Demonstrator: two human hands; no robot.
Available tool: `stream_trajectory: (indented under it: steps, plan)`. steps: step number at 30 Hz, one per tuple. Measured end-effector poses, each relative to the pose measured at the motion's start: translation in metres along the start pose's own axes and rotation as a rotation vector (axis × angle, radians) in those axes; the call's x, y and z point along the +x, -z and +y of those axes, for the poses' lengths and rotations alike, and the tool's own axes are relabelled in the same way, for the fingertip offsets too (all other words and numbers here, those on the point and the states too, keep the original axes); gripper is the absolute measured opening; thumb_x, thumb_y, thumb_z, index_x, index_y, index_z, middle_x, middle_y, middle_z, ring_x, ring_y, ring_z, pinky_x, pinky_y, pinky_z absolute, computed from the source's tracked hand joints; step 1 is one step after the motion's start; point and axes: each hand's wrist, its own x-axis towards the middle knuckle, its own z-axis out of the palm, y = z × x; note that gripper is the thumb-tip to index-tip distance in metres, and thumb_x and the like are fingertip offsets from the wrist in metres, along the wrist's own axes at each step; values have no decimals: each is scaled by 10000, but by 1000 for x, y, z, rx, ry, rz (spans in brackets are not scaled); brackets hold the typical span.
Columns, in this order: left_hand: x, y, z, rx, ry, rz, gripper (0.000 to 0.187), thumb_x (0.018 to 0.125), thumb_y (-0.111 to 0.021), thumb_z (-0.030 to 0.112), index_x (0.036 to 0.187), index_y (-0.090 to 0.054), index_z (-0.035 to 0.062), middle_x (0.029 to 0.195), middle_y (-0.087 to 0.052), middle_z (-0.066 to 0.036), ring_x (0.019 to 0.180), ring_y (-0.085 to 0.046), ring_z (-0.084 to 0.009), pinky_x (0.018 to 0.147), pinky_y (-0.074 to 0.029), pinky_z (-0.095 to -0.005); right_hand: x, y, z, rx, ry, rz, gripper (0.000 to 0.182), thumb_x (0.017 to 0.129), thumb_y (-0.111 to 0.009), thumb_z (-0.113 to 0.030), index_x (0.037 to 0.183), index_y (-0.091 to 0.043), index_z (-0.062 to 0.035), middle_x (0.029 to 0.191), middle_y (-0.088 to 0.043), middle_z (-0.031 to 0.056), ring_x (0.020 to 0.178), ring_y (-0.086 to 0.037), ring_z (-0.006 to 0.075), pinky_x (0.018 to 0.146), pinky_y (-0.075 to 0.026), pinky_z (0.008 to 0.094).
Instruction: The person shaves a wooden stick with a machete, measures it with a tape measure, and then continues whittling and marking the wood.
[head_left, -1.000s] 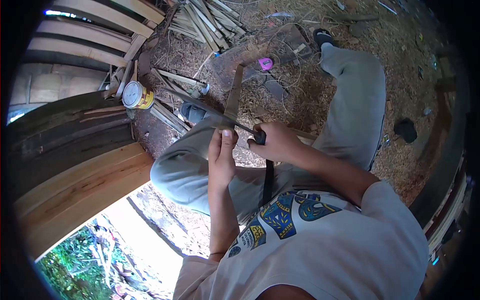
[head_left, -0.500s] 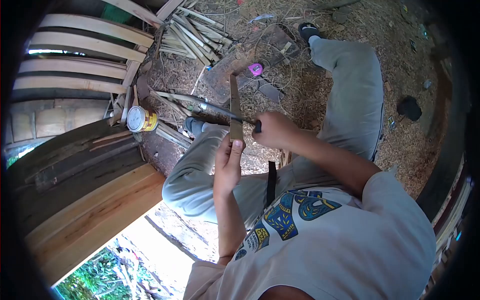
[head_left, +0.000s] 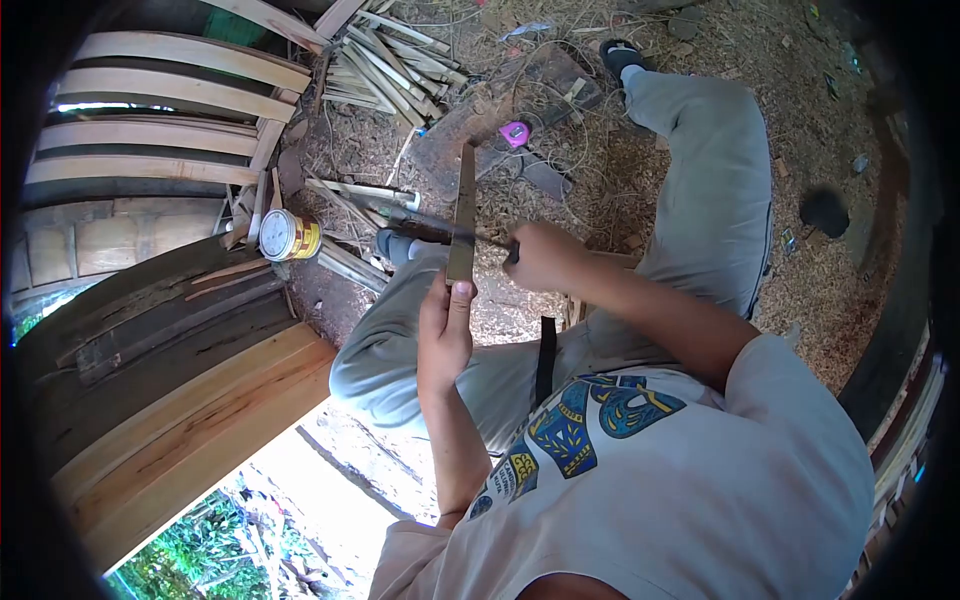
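Note:
My left hand [head_left: 446,325] is closed around the lower end of a narrow wooden strip [head_left: 465,200], which points away from me. A long dark blade [head_left: 425,218] crosses the strip around its middle. Its black handle [head_left: 513,252] is in my right hand [head_left: 545,257], whose fingers are wrapped round it. Whether the blade is a knife or another tool is too blurred to tell.
A pink tape measure [head_left: 515,133] lies beside a dark board [head_left: 445,150] on the shavings-covered ground. Thin wooden sticks [head_left: 385,75] are piled beyond. A white and yellow bucket [head_left: 289,236] stands at the left, near a wooden bench [head_left: 200,420].
The far end of the strip has tilted slightly, and my left hand has shifted a little to the left. Both hands keep their holds.

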Motion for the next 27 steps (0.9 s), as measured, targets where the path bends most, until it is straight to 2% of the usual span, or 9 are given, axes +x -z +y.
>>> stream_trajectory:
  steps: [2, 8, 10, 12, 16, 18, 19, 26, 27]
  plan:
    - [2, -1, 1, -21, 3, -23, 302, 1105, -507, 286, 1118, -587, -4, 831, -518, -15, 792, -449, -100, 711, -400, -271, 7, 12, 7, -27, -183, -96, 233, 758, -735, -267, 865, -726, -60, 791, -696, 205, 802, -707, 394, 742, -563, 491]
    - [5, -21, 20, 174, -19, -75, 309, 1105, -488, 282, 1144, -576, -11, 802, -529, -78, 751, -474, -174, 712, -419, -322, -16, 29, -18, 41, 111, -161, 220, 761, -737, -242, 829, -734, -33, 773, -706, 209, 789, -717, 400, 752, -570, 497]
    - [6, -18, 30, 283, -12, -151, 311, 1103, -493, 280, 1169, -571, -14, 803, -535, -109, 739, -489, -207, 716, -432, -342, 0, 29, 1, 61, -142, -155, 224, 750, -732, -253, 816, -734, -38, 761, -699, 209, 772, -705, 412, 739, -567, 501]
    - [5, -20, 30, 304, -53, -141, 310, 1103, -495, 283, 1156, -565, -14, 801, -537, -111, 731, -495, -225, 708, -435, -366, 6, 31, 11, -10, -155, -184, 214, 736, -741, -249, 832, -721, -59, 753, -689, 189, 725, -694, 388, 691, -551, 500]
    - [4, -18, 26, 357, -41, -161, 307, 1105, -490, 275, 1169, -566, -15, 845, -573, -135, 771, -529, -256, 745, -453, -372, -8, 24, 6, -8, 201, -160, 281, 736, -750, -264, 908, -747, -42, 882, -713, 207, 818, -704, 400, 741, -565, 481]
    - [1, -17, 23, 401, -73, -116, 317, 1105, -490, 270, 1212, -569, -18, 867, -589, -139, 796, -545, -256, 775, -463, -361, -2, 13, 12, 49, 88, -85, 299, 734, -756, -269, 916, -744, -33, 878, -711, 213, 830, -704, 412, 756, -568, 483]
    - [0, -14, 17, 349, -26, -117, 319, 1104, -491, 269, 1218, -569, -19, 867, -587, -138, 795, -545, -258, 778, -464, -359, 7, 15, 15, 19, -174, -173, 289, 737, -758, -277, 898, -746, -37, 875, -716, 203, 836, -707, 405, 767, -571, 480]
    - [-1, -28, 6, 77, 41, 14, 309, 1122, -456, 277, 1138, -570, -9, 878, -566, -65, 823, -510, -169, 803, -444, -310, -11, 26, -3, 82, 136, -229, 268, 760, -757, -269, 893, -736, -37, 830, -716, 209, 810, -710, 400, 734, -555, 481]
    - [-1, -33, 6, -78, 47, 108, 312, 1128, -443, 283, 1090, -568, -1, 876, -550, -36, 823, -489, -134, 797, -432, -287, -9, 4, 12, 191, 73, -65, 260, 765, -756, -267, 856, -716, -26, 799, -706, 208, 773, -705, 395, 709, -549, 475]
